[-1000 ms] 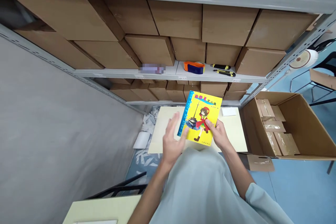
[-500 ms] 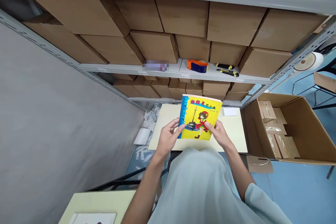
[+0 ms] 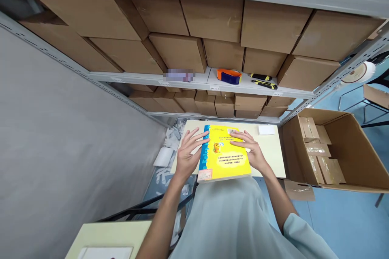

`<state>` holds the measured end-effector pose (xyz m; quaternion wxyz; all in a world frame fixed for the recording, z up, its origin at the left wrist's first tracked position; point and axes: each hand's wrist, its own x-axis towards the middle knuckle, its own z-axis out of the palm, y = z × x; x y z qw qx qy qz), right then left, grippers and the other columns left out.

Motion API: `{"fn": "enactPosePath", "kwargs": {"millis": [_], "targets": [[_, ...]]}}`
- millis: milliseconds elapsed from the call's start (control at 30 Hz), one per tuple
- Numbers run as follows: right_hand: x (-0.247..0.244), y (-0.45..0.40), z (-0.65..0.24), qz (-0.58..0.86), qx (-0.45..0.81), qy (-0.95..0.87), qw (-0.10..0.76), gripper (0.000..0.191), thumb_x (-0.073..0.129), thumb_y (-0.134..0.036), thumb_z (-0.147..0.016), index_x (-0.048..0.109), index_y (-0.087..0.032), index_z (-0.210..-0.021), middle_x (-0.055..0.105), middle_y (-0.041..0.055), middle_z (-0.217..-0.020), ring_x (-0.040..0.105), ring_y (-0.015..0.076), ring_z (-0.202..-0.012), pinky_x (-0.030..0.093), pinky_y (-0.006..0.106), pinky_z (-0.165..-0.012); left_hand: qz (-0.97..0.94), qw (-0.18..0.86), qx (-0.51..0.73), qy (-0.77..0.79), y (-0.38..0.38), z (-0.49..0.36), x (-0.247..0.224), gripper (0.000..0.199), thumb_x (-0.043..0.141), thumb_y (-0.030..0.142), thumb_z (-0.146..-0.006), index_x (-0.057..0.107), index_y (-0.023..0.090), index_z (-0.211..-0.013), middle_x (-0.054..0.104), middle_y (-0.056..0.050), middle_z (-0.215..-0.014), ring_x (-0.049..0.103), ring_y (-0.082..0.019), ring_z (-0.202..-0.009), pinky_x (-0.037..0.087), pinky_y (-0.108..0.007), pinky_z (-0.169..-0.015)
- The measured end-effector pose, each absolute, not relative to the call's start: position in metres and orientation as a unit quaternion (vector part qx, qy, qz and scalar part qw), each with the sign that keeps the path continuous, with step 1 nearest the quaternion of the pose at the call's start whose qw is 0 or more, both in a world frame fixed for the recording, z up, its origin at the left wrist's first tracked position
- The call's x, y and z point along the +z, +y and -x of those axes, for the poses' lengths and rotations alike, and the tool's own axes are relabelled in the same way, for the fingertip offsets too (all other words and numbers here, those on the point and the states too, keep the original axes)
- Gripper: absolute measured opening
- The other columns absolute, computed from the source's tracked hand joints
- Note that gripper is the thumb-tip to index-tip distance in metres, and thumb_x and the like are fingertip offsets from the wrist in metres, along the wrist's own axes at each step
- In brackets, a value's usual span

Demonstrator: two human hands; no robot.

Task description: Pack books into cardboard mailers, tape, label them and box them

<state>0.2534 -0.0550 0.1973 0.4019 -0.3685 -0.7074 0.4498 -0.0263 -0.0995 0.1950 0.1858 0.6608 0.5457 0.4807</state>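
A yellow book (image 3: 226,149) with a blue spine edge is between my two hands, its back cover up and the print upside down to me. My left hand (image 3: 189,154) grips it at the spine side, fingers resting over the edge and thumb hidden. On the other side, my right hand (image 3: 253,151) has fingers laid across the cover, its thumb out of sight beneath. The book is tilted, its near edge just over my lap. Under it lies a pale yellow tabletop (image 3: 270,158) with a small white paper pad (image 3: 266,130) at the far right.
Ahead stands a grey metal shelf (image 3: 194,80) of cardboard boxes, with an orange and blue tape roll (image 3: 229,76) and yellow-black box cutters (image 3: 264,84). An open carton (image 3: 358,149) with small boxes is at the right. A grey wall (image 3: 60,141) borders the left; white scraps (image 3: 173,139) litter the floor.
The book has been flipped from its front cover to its back cover and lowered toward my lap. Both hands have turned so that fingers, rather than thumbs, lie on top.
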Motion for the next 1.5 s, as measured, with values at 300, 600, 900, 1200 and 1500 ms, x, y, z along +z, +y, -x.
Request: {"fn": "enactPosePath", "kwargs": {"millis": [300, 600, 900, 1200, 1500], "targets": [[0.19, -0.051, -0.241, 0.437, 0.597, -0.51, 0.438, 0.088, 0.077, -0.067, -0.089, 0.052, -0.025, -0.162, 0.084, 0.0063, -0.108, 0.079, 0.0271, -0.096, 0.066, 0.04, -0.08, -0.51, 0.383, 0.484, 0.599, -0.091, 0.023, 0.197, 0.056, 0.074, 0.063, -0.09, 0.081, 0.019, -0.123, 0.081, -0.01, -0.102, 0.075, -0.026, -0.1, 0.062, -0.036, -0.091], [0.189, -0.04, -0.255, 0.375, 0.76, -0.429, 0.313, 0.078, 0.044, -0.087, -0.098, 0.075, -0.017, -0.116, 0.082, 0.0189, -0.122, 0.071, 0.0188, -0.051, 0.065, 0.044, -0.083, -0.458, 0.485, 0.467, 0.58, -0.072, 0.033, 0.212, 0.046, 0.076, 0.058, -0.086, 0.082, 0.015, -0.102, 0.081, -0.009, -0.08, 0.054, -0.013, -0.044, 0.048, -0.028, -0.046], [0.171, -0.038, -0.244, 0.361, 0.822, -0.351, 0.267, 0.078, 0.023, -0.076, -0.109, 0.071, -0.017, -0.129, 0.081, 0.017, -0.127, 0.035, 0.0071, -0.035, 0.065, 0.038, -0.073, -0.462, 0.451, 0.476, 0.597, -0.068, 0.037, 0.202, 0.067, 0.063, 0.079, -0.091, 0.083, 0.015, -0.102, 0.084, -0.012, -0.088, 0.071, -0.019, -0.06, 0.064, -0.035, -0.069], [0.156, -0.043, -0.227, 0.439, 0.723, -0.428, 0.319, 0.05, 0.069, -0.046, -0.093, 0.07, -0.032, -0.141, 0.079, 0.0042, -0.127, 0.07, 0.0184, -0.081, 0.055, 0.029, -0.066, -0.492, 0.473, 0.441, 0.583, -0.087, 0.057, 0.173, 0.067, 0.074, 0.076, -0.085, 0.083, 0.018, -0.117, 0.082, -0.013, -0.121, 0.077, -0.032, -0.111, 0.064, -0.04, -0.096], [0.064, -0.038, -0.185, 0.402, 0.729, -0.485, 0.268, 0.081, 0.076, -0.04, -0.087, 0.048, -0.032, -0.163, 0.065, 0.0082, -0.154, 0.067, 0.0283, -0.133, 0.055, 0.044, -0.112, -0.364, 0.568, 0.433, 0.598, -0.111, 0.085, 0.044, 0.106, 0.076, 0.065, -0.085, 0.036, 0.011, -0.167, 0.078, -0.021, -0.13, 0.078, -0.03, -0.112, 0.063, -0.043, -0.099]]}}
